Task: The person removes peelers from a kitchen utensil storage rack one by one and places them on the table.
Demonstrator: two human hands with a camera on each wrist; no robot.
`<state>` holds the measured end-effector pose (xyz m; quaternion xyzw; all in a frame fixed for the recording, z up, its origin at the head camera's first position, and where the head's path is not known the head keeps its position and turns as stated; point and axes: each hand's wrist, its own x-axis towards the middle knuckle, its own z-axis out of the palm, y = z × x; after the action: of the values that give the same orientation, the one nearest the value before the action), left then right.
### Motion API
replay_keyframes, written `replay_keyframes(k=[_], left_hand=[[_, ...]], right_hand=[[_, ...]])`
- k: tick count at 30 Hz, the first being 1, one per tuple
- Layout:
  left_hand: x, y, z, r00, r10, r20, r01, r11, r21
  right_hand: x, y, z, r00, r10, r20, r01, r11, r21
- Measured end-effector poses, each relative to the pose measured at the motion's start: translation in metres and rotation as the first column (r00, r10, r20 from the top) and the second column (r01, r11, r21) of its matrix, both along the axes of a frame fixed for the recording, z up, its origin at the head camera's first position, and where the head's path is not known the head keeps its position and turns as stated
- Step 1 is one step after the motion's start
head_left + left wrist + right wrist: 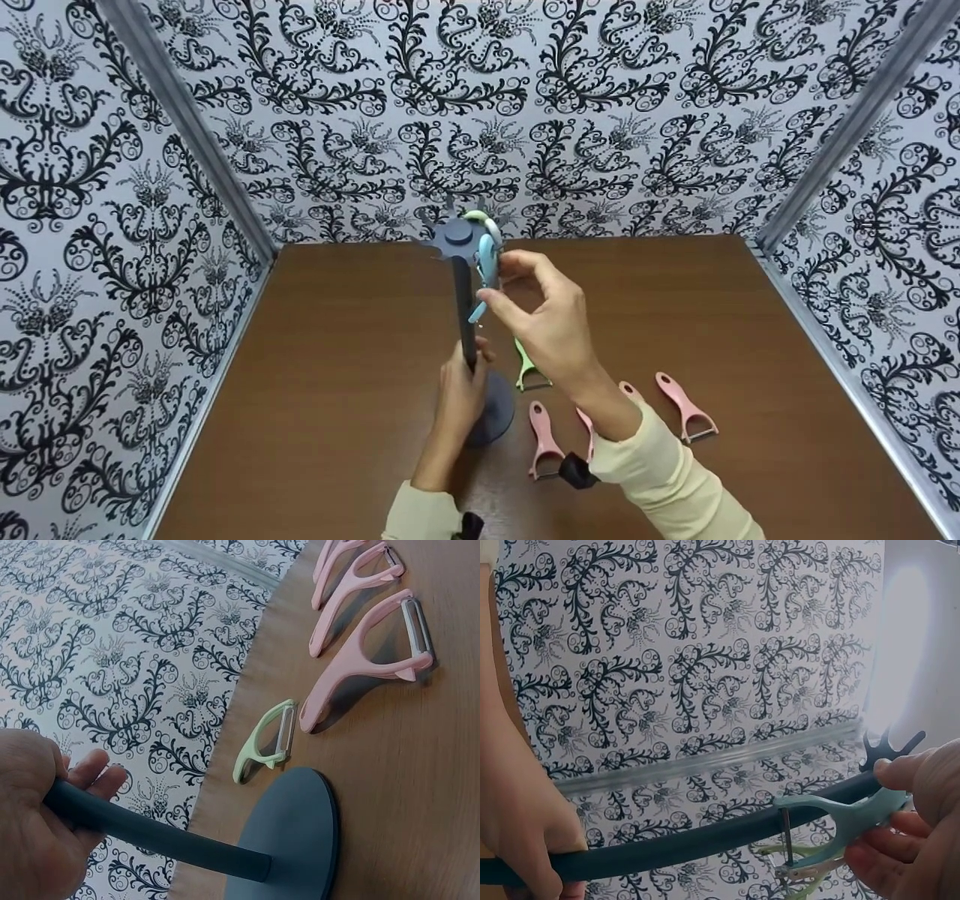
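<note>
A dark grey stand [495, 412] has a round base, a slim pole and a hooked disc on top. My left hand [459, 390] is wrapped around the pole, low down; the left wrist view shows that hand [37, 817] around it too. By the hooks, my right hand [559, 322] pinches a light blue peeler [487, 262] by its handle. In the right wrist view the blue peeler [847, 821] has its blade end beside the pole. Pale green peelers [802, 849] hang just behind it, partly hidden, and their number is unclear.
On the brown table [337, 360], a green peeler [527, 369] lies right of the base. Several pink peelers [684, 401] lie nearer and to the right, partly covered by my right forearm. Patterned walls [480, 112] enclose the table at the back and sides.
</note>
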<state>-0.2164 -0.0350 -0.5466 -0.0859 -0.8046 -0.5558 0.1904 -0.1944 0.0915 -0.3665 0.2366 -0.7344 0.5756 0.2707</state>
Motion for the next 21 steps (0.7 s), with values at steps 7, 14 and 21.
replay_keyframes(k=[7,14,21], left_hand=[[-0.0006,-0.0003,-0.0015,1.0,-0.002,-0.019,0.003,1.0,0.013],[-0.0015,-0.0001,-0.0012,0.999,-0.02,-0.027,0.021,0.999,0.035],[-0.0004,0.0003,-0.0017,1.0,-0.006,-0.029,0.006,1.0,0.02]], right_hand=[[-0.0011,-0.0073,0.0002,0.999,-0.048,-0.001,0.048,0.999,-0.017],[-0.0014,-0.0098,-0.001,0.998,-0.062,0.002,0.062,0.998,-0.012],[0.0001,-0.0077,-0.0012,0.999,-0.035,0.003,0.035,0.999,-0.001]])
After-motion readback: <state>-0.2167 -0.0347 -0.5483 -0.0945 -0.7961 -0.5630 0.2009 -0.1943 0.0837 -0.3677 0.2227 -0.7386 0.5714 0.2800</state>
